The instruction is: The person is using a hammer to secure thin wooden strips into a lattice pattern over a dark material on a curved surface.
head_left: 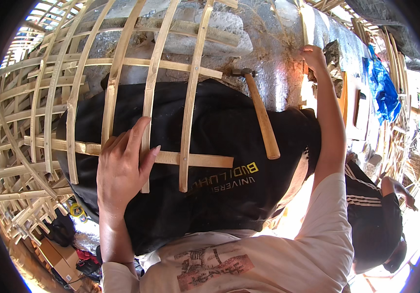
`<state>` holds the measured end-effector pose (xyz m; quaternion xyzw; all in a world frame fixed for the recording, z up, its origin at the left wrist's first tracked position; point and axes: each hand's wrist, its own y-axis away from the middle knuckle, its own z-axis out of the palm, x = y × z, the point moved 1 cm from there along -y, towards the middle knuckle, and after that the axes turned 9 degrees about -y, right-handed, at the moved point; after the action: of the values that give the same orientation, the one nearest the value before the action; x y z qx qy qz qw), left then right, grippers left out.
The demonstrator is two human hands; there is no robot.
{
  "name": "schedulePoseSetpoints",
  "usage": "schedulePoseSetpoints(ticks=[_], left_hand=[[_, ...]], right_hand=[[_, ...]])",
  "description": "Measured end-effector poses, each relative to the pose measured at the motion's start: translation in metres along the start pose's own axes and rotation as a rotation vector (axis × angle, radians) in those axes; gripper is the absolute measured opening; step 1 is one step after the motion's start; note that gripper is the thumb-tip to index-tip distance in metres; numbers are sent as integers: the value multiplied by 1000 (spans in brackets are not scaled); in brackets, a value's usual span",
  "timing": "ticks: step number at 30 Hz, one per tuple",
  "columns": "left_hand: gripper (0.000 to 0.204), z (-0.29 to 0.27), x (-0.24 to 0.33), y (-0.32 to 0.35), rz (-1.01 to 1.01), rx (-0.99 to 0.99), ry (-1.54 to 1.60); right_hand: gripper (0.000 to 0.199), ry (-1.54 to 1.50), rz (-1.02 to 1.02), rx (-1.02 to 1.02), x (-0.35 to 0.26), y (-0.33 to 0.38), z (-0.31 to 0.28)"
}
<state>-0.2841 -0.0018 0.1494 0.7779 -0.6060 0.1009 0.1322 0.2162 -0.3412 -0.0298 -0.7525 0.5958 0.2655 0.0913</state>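
Observation:
A lattice of pale wooden slats (189, 115), crossed and fastened together, spans the left and middle, partly over a black printed cloth (229, 127) spread across my lap. My left hand (122, 163) grips its near crosspiece where an upright slat meets it, thumb on one side and fingers on the other. Stretched out to the far right, my right hand (313, 56) has its fingers closed on a thin pale wooden strip (307, 27); glare blurs its edges. Between the hands lies a hammer (263, 117), its head away from me and its wooden handle on the black cloth.
Silvery sheeting (273, 73) covers the ground beyond the cloth. More stacked lattices (15, 132) stand at left, above a cardboard box (61, 259). A blue plastic sheet (383, 90) hangs at right by loose strips. Another person in black (373, 215) is at lower right.

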Motion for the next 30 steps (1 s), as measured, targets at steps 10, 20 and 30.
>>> schedulePoseSetpoints(ticks=[10, 20, 30], left_hand=[[57, 0, 0, 0, 4, 6, -25], [52, 0, -3, 5, 65, 97, 14], [49, 3, -6, 11, 121, 169, 36]], right_hand=[[23, -434, 117, -38, 13, 12, -23], [28, -564, 126, -91, -29, 32, -41], [14, -494, -7, 280, -67, 65, -95]])
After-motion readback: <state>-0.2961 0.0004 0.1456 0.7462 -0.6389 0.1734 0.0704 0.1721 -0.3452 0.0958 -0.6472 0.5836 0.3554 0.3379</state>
